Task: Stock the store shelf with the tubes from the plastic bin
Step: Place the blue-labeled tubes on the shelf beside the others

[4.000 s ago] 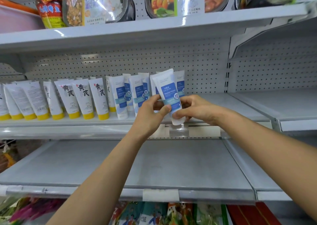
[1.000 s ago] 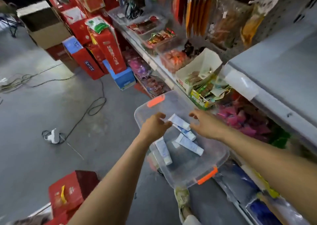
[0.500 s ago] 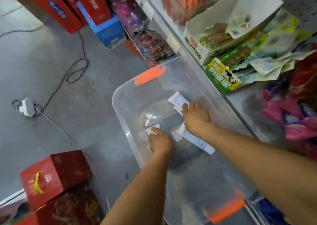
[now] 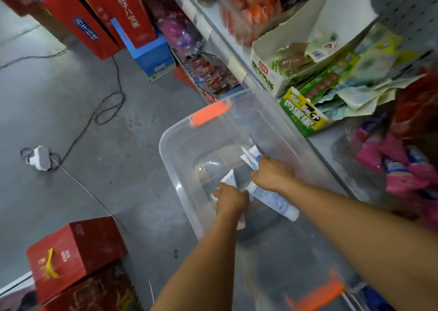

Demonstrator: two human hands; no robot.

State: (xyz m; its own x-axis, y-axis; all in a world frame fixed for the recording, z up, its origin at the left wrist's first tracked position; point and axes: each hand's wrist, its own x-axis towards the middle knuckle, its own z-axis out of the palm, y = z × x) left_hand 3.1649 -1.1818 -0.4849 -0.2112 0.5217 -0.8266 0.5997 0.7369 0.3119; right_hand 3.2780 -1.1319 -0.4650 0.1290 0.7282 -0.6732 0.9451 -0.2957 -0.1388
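clear plastic bin on the floor, both hands reaching inside

left hand is gripping one white tube. right hand is pinching more tubes. a loose tube is lying beneath the right wrist.

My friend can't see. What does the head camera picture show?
Two hands reach into a clear plastic bin with orange latches on a grey floor. The left hand grips a white tube, the right hand grips white-and-blue tubes; another long tube lies beside it.
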